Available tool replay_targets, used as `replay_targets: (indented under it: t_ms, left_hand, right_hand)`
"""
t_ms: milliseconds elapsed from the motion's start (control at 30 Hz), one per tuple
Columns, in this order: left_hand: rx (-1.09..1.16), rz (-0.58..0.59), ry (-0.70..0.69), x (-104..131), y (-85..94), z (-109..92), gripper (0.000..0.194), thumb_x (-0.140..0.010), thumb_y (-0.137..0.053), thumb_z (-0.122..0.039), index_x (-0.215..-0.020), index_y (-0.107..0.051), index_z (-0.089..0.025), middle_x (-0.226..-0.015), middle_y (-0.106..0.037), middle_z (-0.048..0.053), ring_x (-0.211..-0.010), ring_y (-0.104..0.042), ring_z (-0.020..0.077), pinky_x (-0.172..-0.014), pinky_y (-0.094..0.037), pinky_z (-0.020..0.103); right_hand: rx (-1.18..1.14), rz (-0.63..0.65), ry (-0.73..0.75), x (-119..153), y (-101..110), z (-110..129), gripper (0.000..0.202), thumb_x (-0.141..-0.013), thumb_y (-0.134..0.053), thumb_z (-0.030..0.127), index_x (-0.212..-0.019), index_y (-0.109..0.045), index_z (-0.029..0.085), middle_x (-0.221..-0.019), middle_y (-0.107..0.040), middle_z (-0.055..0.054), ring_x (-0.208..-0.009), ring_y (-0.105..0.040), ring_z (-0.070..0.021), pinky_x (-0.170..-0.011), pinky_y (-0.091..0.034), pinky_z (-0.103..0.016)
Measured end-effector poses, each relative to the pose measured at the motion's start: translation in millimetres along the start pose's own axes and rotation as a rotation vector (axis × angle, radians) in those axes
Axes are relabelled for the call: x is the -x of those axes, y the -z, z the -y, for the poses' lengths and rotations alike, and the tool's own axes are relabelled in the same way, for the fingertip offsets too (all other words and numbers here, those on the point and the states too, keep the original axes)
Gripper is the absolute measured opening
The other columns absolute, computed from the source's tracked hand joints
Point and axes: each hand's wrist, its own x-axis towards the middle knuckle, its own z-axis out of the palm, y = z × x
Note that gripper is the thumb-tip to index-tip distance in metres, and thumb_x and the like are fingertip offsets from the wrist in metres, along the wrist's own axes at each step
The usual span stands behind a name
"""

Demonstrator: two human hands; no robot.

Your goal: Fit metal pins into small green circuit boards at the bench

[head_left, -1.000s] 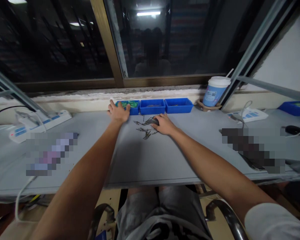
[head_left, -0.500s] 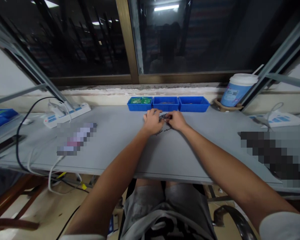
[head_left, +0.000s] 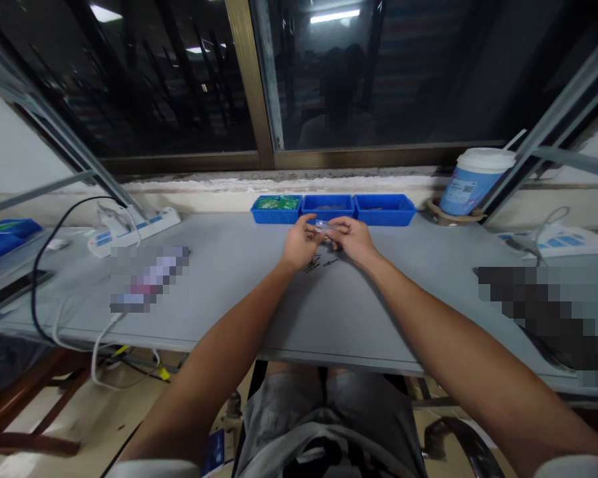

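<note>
My left hand (head_left: pixel 299 243) and my right hand (head_left: pixel 357 239) meet just above the grey table (head_left: pixel 239 292), in front of the blue trays. Between their fingertips they hold a small pale part (head_left: pixel 323 226); it is too small to identify. A few dark metal pins (head_left: pixel 317 263) lie on the table right under the hands. Three blue trays stand in a row behind: the left tray (head_left: pixel 275 209) holds green pieces, the middle tray (head_left: pixel 327 206) and the right tray (head_left: pixel 385 208) show little inside.
A white and blue cup (head_left: pixel 470 181) stands at the back right. A white power strip (head_left: pixel 133 227) with a black cable (head_left: pixel 50 255) lies at the back left, another power strip (head_left: pixel 558 239) at the right. A blue tray (head_left: pixel 2 236) sits at the far left. A window runs behind.
My left hand left the left tray and came to the right hand. Both hands rose off the pins and now hold a small part together. The camera turned left.
</note>
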Motion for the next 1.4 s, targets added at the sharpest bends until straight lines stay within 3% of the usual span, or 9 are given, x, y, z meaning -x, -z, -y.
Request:
replay_targets:
  t_ms: [200, 333, 433, 533, 667, 767, 1033, 1200, 1400]
  left_hand:
    - [0.005, -0.061, -0.057, -2.6, 5.6, 1.4, 0.015, -0.072, -0.068, -0.003, -0.077, -0.067, -0.017, -0.081, -0.066, 0.004, -0.080, -0.065, 0.0171, -0.080, -0.053, 0.034]
    - [-0.077, -0.089, -0.178, -0.5, 10.3, -3.7, 0.020, -0.065, -0.069, 0.001, -0.060, -0.065, -0.018, -0.102, -0.067, 0.007, -0.100, -0.064, 0.0205, -0.096, -0.048, 0.041]
    - [-0.040, -0.082, -0.155, 0.4, 10.6, -4.9, 0.017, -0.067, -0.069, -0.002, -0.062, -0.066, -0.017, -0.101, -0.067, 0.007, -0.099, -0.065, 0.0208, -0.095, -0.050, 0.041]
    - [0.104, -0.044, -0.041, 0.8, 8.5, -4.9, 0.011, -0.072, -0.069, -0.009, -0.079, -0.066, -0.018, -0.085, -0.068, 0.004, -0.083, -0.067, 0.0183, -0.083, -0.054, 0.036]
    - [0.287, -0.025, 0.075, -0.5, 5.8, -3.6, 0.037, -0.076, -0.071, -0.016, -0.109, -0.054, -0.019, -0.070, -0.066, 0.000, -0.065, -0.065, 0.0151, -0.069, -0.053, 0.030]
    - [0.302, -0.025, 0.091, -1.9, 5.2, -1.5, 0.034, -0.080, -0.068, -0.019, -0.108, -0.049, -0.019, -0.064, -0.064, -0.001, -0.061, -0.064, 0.0162, -0.065, -0.052, 0.030]
    - [0.034, -0.160, -0.023, 4.1, 3.2, -5.3, 0.030, -0.078, -0.066, -0.017, -0.103, -0.051, -0.022, -0.073, -0.065, -0.002, -0.066, -0.062, 0.0141, -0.070, -0.050, 0.028]
    - [-0.120, -0.122, -0.017, -1.0, 5.0, -12.0, 0.008, -0.081, -0.059, -0.014, -0.087, -0.061, -0.019, -0.075, -0.067, 0.002, -0.071, -0.063, 0.0161, -0.073, -0.052, 0.030]
    - [-0.339, -0.134, 0.015, -24.1, 15.7, -18.5, 0.016, -0.080, -0.058, -0.010, -0.090, -0.070, -0.015, -0.086, -0.072, 0.008, -0.081, -0.066, 0.0201, -0.085, -0.052, 0.033]
  right_hand:
    - [0.014, -0.038, 0.074, -2.8, 3.7, -7.3, 0.024, -0.055, -0.079, 0.036, -0.062, -0.063, 0.020, -0.080, -0.072, -0.006, -0.075, -0.066, -0.0195, -0.076, -0.053, -0.038]
    - [0.065, -0.066, 0.172, -2.4, 4.4, -6.5, 0.018, -0.059, -0.076, 0.035, -0.057, -0.064, 0.021, -0.099, -0.074, -0.009, -0.095, -0.067, -0.0231, -0.093, -0.049, -0.043]
    - [0.058, -0.052, 0.170, -2.2, 4.8, -6.2, 0.019, -0.058, -0.076, 0.035, -0.058, -0.064, 0.021, -0.097, -0.074, -0.008, -0.093, -0.067, -0.0223, -0.093, -0.048, -0.043]
    - [0.038, -0.070, 0.106, -2.9, 4.5, -6.4, 0.019, -0.056, -0.076, 0.035, -0.061, -0.064, 0.020, -0.078, -0.072, -0.005, -0.075, -0.065, -0.0185, -0.080, -0.050, -0.037]
    - [-0.004, -0.091, -0.008, -2.5, 3.2, -3.7, 0.023, -0.055, -0.075, 0.032, -0.072, -0.065, 0.020, -0.059, -0.063, 0.001, -0.059, -0.055, -0.0140, -0.062, -0.044, -0.030]
    - [-0.026, -0.095, -0.039, -1.2, 2.5, -1.7, 0.024, -0.056, -0.073, 0.030, -0.076, -0.064, 0.020, -0.056, -0.062, 0.002, -0.056, -0.053, -0.0134, -0.059, -0.042, -0.029]
    - [0.075, -0.152, 0.040, -1.1, 1.5, -0.6, 0.019, -0.060, -0.069, 0.028, -0.075, -0.061, 0.020, -0.058, -0.063, 0.001, -0.060, -0.058, -0.0155, -0.066, -0.046, -0.031]
    - [0.248, -0.216, 0.139, -0.9, 3.7, -2.5, 0.017, -0.066, -0.064, 0.029, -0.081, -0.062, 0.020, -0.063, -0.064, 0.001, -0.062, -0.057, -0.0155, -0.071, -0.047, -0.032]
    - [0.567, -0.259, 0.176, -2.6, 14.1, -10.0, 0.016, -0.070, -0.055, 0.022, -0.083, -0.064, 0.020, -0.076, -0.068, -0.003, -0.071, -0.058, -0.0180, -0.077, -0.046, -0.035]
